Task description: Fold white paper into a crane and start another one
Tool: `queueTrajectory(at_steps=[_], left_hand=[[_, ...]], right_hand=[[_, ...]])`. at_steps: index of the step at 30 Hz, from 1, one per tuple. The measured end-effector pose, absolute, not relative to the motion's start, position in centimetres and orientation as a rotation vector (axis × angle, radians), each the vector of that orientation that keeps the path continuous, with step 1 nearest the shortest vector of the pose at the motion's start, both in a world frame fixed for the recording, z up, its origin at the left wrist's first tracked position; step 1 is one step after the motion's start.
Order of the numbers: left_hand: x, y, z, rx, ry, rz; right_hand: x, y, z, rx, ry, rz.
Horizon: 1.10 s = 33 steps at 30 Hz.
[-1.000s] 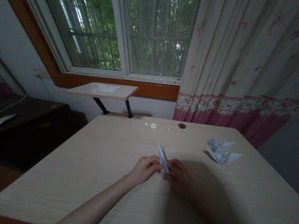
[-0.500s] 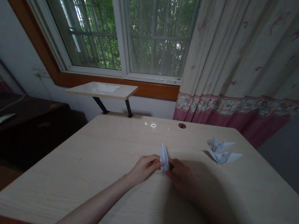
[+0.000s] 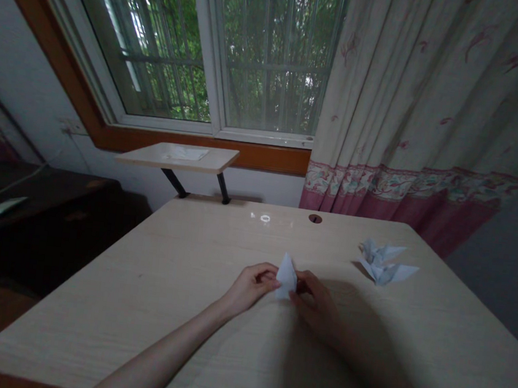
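Your left hand (image 3: 248, 287) and right hand (image 3: 318, 303) pinch opposite edges of the folded paper (image 3: 286, 278) mid-worktop (image 3: 175, 284), each grip closed on it, probably for steadiness; winged paper pieces (image 3: 384, 273) sit well apart, likely leaving room.

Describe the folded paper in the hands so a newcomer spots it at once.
Find the pale desk below the window. Near its middle, the left hand and right hand hold a small, pointed folded paper. Unlike the winged paper figures lying at right, it is held and shows no spread wings.
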State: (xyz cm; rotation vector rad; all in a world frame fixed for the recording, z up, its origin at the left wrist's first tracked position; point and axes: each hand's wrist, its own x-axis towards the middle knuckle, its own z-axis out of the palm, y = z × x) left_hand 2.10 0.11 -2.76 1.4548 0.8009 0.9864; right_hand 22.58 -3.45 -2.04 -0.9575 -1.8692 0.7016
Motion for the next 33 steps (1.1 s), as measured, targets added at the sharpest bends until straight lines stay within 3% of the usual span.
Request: queueTrajectory(at_steps=[13,33], left_hand=[[2.5,-0.3,-2.9,1.454,0.707,1.13],[2.1,-1.4,-0.9,2.161,0.89,1.128]], right_hand=[[22.5,-3.9,-1.3,-1.055,-1.849,0.712],[22.3,-4.1,-1.2,-0.987,-2.058,0.521]])
